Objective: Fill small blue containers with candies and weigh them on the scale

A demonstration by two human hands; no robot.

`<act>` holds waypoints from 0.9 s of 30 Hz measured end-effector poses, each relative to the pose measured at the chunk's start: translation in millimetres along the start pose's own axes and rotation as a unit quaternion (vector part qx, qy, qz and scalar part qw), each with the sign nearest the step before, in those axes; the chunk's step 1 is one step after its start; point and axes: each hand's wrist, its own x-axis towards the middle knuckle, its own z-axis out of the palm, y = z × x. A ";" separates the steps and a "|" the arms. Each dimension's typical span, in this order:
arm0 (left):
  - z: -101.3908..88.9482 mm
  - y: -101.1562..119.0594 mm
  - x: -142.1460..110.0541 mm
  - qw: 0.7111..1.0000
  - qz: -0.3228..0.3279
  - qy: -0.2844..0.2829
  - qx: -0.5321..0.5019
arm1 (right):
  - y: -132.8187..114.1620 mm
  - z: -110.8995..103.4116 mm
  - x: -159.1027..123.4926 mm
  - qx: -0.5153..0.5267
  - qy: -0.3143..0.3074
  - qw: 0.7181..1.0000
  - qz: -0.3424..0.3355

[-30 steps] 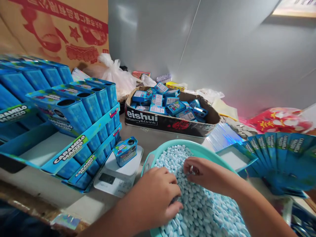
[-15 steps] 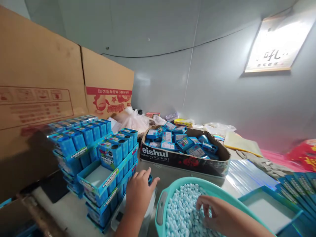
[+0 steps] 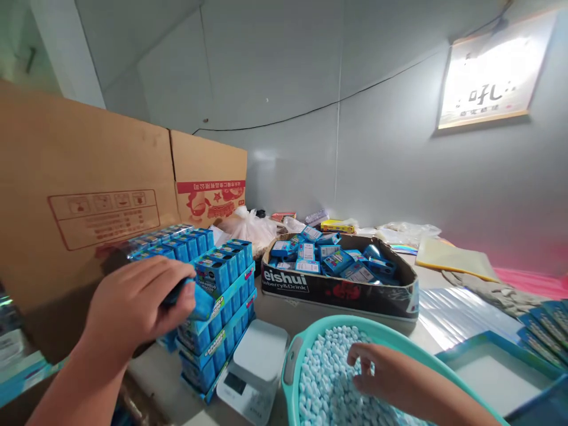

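While the left hand (image 3: 139, 302), at lower left, closes its fingers around a small blue rectangular tin (image 3: 203, 303) before stacked blue cardboard trays (image 3: 217, 344), a white plastic scale (image 3: 262, 350) lies at lower centre. Farther right, an aqua plastic basin (image 3: 393, 337) holds pale-blue oval candies (image 3: 323, 378), over which the right hand (image 3: 375, 370) curls loosely, any grip indiscernible.

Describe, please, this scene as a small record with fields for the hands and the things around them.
Left hand: holds a blue tin
Right hand: curled over pale blue candies; contact unclear
Turquoise tub: holds the candies
White scale: between stacked trays and tub
Dark carton: behind the tub, with loose tins
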 end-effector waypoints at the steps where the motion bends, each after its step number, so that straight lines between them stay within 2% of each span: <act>1: 9.0 -11.4 1.3 0.999 0.038 -0.010 0.000 | -1.3 -1.0 -0.6 -0.002 0.003 1.000 -0.001; 4: 38.3 -31.8 -3.2 0.992 0.120 -0.032 -0.014 | -3.0 -1.9 -0.6 -0.013 0.014 1.000 0.001; 6: 54.4 -35.8 -8.0 0.991 0.121 -0.035 -0.038 | -3.2 -1.3 0.1 -0.024 0.022 0.999 0.007; 9: 74.7 -35.0 -11.2 0.991 0.085 -0.063 -0.080 | -4.5 -0.5 -0.3 -0.028 0.027 0.999 0.008; 13: 95.0 -36.7 -12.8 0.984 0.013 -0.150 -0.092 | -10.0 -2.8 -5.3 -0.011 0.022 1.000 0.006; 15: 96.9 -37.8 -15.6 0.984 -0.014 -0.156 -0.089 | -13.2 -5.6 -8.8 -0.003 0.015 1.000 0.005; 17: 91.6 -32.3 -19.0 0.989 -0.030 -0.125 -0.070 | -15.8 -8.6 -12.2 -0.005 0.012 1.000 0.002; 19: 82.7 -14.8 -19.8 0.995 -0.044 -0.067 -0.056 | -17.9 -10.6 -14.6 -0.013 0.016 1.000 -0.003; 22: 78.9 33.0 -5.2 0.992 -0.026 0.003 -0.121 | -20.4 -6.4 -13.4 -0.018 0.042 0.999 -0.023; 23: 84.4 51.5 6.2 0.987 -0.006 -0.002 -0.158 | -20.9 -2.1 -10.7 -0.020 0.046 0.998 -0.036; 25: 110.1 85.6 38.9 0.974 -0.019 -0.026 -0.226 | -20.7 11.1 -0.9 -0.023 0.039 0.996 -0.080; 26: 130.7 99.4 58.6 0.966 -0.041 -0.076 -0.243 | -19.7 19.6 6.2 -0.021 0.030 0.993 -0.111; 27: 155.8 110.4 78.7 0.954 -0.069 -0.153 -0.250 | -18.2 28.8 14.4 -0.016 0.027 0.990 -0.139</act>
